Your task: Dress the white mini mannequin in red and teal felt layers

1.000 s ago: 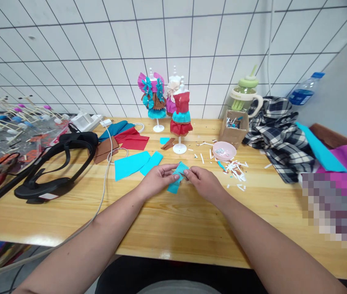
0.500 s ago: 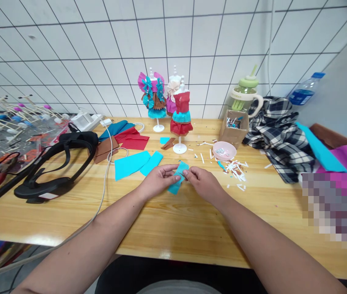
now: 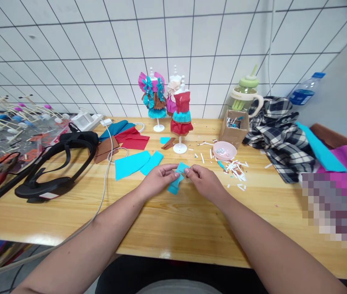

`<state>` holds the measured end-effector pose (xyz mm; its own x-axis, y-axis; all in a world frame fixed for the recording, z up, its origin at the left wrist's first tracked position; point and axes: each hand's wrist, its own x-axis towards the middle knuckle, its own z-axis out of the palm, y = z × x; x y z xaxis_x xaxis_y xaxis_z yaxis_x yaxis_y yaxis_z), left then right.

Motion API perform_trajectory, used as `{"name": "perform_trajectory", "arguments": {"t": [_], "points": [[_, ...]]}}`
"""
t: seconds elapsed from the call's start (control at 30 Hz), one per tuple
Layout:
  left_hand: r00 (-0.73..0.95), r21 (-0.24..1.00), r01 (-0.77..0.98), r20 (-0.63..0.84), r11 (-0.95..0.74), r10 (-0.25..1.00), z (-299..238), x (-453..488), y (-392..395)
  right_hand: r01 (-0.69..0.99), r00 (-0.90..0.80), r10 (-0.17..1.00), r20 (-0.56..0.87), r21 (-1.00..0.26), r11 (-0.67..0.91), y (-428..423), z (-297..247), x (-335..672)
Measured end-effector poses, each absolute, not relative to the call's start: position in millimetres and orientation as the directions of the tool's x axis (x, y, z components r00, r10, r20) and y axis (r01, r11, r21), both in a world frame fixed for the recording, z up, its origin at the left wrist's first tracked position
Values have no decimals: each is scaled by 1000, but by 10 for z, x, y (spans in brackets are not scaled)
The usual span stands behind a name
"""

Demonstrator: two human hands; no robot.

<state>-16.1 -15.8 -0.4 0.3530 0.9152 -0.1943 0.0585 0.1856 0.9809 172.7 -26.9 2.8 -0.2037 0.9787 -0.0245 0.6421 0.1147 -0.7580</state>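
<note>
My left hand (image 3: 156, 180) and my right hand (image 3: 204, 183) meet over the middle of the wooden table (image 3: 173, 220). Both pinch one small turquoise piece of fabric (image 3: 175, 183), which is folded and hangs down between the fingertips. Just behind my left hand lie two flat turquoise fabric pieces (image 3: 135, 164). Beyond them stand small dress forms (image 3: 180, 116) wearing red, turquoise and pink outfits.
A black headset (image 3: 55, 165) with a white cable (image 3: 101, 196) lies at left. A pink bowl (image 3: 224, 150), white paper scraps (image 3: 236, 169) and a cardboard box (image 3: 233, 127) sit right of centre. Plaid cloth (image 3: 279, 136), a green cup (image 3: 246, 94) and coloured sheets (image 3: 329, 157) fill the right.
My fingers have drawn closer together on the turquoise piece, folding its upper part smaller. Both arms stay where they were.
</note>
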Motion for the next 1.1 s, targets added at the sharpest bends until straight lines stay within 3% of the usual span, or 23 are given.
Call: {"name": "perform_trajectory", "arguments": {"t": [0.33, 1.1], "points": [[340, 985, 118, -160, 127, 927, -15, -161, -162, 629, -247, 969, -22, -764, 143, -262, 12, 1719], [358, 992, 14, -123, 126, 926, -8, -182, -164, 597, -228, 973, 27, -786, 162, -298, 29, 1706]]}}
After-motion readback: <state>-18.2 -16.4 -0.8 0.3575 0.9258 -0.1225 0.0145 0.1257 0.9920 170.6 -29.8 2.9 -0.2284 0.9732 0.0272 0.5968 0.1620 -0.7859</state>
